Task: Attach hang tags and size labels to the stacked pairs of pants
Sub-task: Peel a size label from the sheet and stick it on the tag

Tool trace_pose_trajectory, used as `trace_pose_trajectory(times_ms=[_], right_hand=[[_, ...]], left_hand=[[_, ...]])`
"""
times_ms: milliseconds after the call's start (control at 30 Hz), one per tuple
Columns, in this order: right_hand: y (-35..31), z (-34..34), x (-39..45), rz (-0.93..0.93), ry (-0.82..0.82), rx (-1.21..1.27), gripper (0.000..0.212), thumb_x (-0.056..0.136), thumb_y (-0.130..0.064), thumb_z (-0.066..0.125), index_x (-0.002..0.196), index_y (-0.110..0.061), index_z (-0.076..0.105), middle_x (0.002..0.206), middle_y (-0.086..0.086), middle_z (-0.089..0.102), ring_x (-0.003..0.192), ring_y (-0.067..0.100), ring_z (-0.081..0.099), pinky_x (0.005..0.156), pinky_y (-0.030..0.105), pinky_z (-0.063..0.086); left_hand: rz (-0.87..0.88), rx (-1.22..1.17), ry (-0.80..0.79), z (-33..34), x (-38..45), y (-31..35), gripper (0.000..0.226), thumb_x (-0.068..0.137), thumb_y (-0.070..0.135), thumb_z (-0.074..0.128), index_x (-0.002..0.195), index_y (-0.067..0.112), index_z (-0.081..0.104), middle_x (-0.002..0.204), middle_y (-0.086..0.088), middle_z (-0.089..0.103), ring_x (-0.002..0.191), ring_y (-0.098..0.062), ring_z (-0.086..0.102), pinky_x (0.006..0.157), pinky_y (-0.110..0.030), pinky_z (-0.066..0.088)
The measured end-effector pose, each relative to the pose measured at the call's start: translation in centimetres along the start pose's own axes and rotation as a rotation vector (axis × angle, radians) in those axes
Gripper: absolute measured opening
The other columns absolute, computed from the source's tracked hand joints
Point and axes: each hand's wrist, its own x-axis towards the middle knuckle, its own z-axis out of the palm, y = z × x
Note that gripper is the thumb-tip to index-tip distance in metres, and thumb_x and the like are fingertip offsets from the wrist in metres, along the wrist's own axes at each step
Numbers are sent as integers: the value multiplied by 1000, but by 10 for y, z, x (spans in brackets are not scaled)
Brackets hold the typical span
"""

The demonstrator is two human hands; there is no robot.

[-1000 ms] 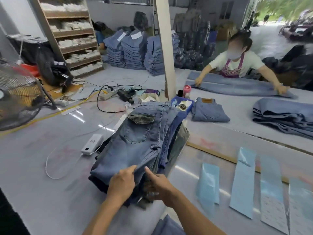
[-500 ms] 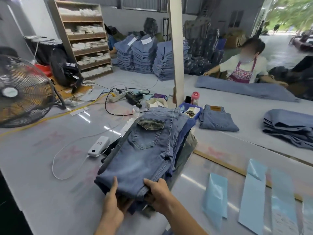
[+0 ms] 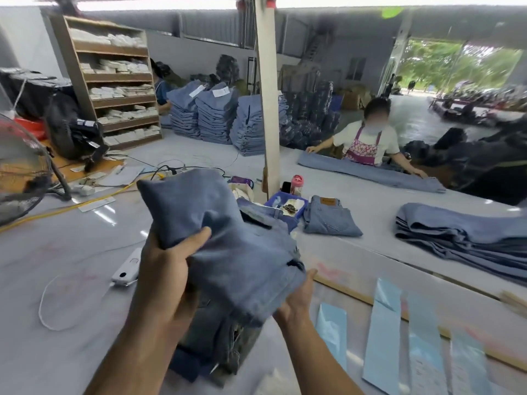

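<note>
Holding the top jeans (image 3: 228, 240) up off the stack (image 3: 216, 337) with both hands, so no tagging is happening yet, just getting 1 pair free. The left hand (image 3: 168, 269) has its fingers curled into the folded denim near the far upper end, thumb on top, a proper grip. The right hand (image 3: 296, 300) sits under the near lower edge with the thumb poking up beside the hem; the other fingers are hidden under the cloth, so I can't tell how tightly they're curled, but it's clearly supporting that end. The pair's long axis runs on a diagonal from upper left, away from the body, down to lower right, tilted rather than flat. The rest of the stack lies on the table (image 3: 57, 280) right below the lifted pair, between the 2 forearms. The blue strips (image 3: 382, 337), which look like label sheets, lie in a row to the right, just beside the right forearm, so that hand is the nearer one to reach them. My guess is the jeans need to come down flat with the waistband reachable first, and the waistband isn't visible from this angle. A power bank (image 3: 125, 269) with a white cable sits to the left of the stack.
</note>
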Motion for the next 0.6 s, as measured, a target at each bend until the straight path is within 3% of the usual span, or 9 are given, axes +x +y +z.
trace_pose_trajectory(times_ms=[67, 167, 233, 267, 333, 367, 500, 567, 600], right_hand=[[-18, -10, -10, -34, 12, -105, 93, 88, -81, 35, 134, -5, 61, 142, 24, 55, 122, 44, 57, 116, 55, 32], [-55, -24, -34, -79, 21, -173, 78, 94, -64, 48, 149, -8, 48, 152, 22, 46, 142, 41, 41, 122, 55, 24], [-90, -38, -66, -198, 77, -245, 54, 100, -42, 54, 141, -7, 57, 140, 21, 59, 129, 38, 57, 111, 52, 43], [-111, -48, -90, -286, 113, -303, 42, 96, -33, 60, 129, -7, 67, 124, 19, 70, 111, 33, 68, 94, 47, 56], [-150, -70, -154, -463, 193, -424, 23, 86, -24, 69, 102, -12, 79, 94, 10, 78, 79, 23, 76, 63, 33, 61], [-166, -81, -193, -540, 230, -456, 18, 84, -22, 71, 97, -15, 81, 90, 7, 78, 74, 20, 76, 58, 30, 60], [-180, -135, -349, -778, 393, -478, 8, 81, -17, 72, 82, -21, 79, 79, -3, 76, 71, 9, 73, 66, 24, 59], [-158, -181, -414, -749, 588, -418, 8, 74, -21, 77, 80, -20, 82, 85, -1, 77, 75, 11, 74, 65, 24, 60], [-141, -207, -441, -704, 693, -361, 17, 77, -22, 74, 90, -17, 82, 94, 3, 77, 82, 15, 74, 65, 27, 61]], left_hand=[[-49, 8, -147, -23, -23, 5, 50, 68, 4, 77, 117, 11, 73, 106, -13, 78, 91, -31, 77, 65, -34, 63], [-42, 318, -203, -69, -43, -12, 60, 50, 7, 86, 109, 17, 78, 105, -7, 79, 97, -26, 76, 73, -33, 62], [-64, 451, -198, -91, -47, -32, 72, 43, 0, 89, 113, 11, 73, 105, -4, 78, 100, -23, 73, 85, -31, 57], [-77, 468, -200, -96, -49, -44, 68, 50, 3, 88, 115, 10, 70, 101, 0, 78, 97, -18, 72, 85, -24, 56], [-148, 449, -218, -97, -55, -71, 56, 63, -6, 86, 113, 7, 66, 83, 8, 79, 78, -4, 74, 70, -10, 56], [-191, 409, -228, -94, -59, -86, 42, 70, -10, 80, 107, 6, 67, 81, 7, 79, 70, -1, 73, 62, -10, 56], [-378, 372, -411, -78, -74, -155, 40, 68, 8, 78, 107, 14, 69, 95, 3, 80, 79, -13, 76, 59, -27, 62], [-457, 521, -514, -78, -86, -200, 42, 67, 16, 83, 107, 20, 70, 95, 5, 79, 81, -14, 76, 59, -27, 61], [-500, 617, -551, -84, -97, -226, 42, 69, 15, 85, 108, 19, 70, 97, 1, 79, 85, -19, 76, 65, -33, 62]])
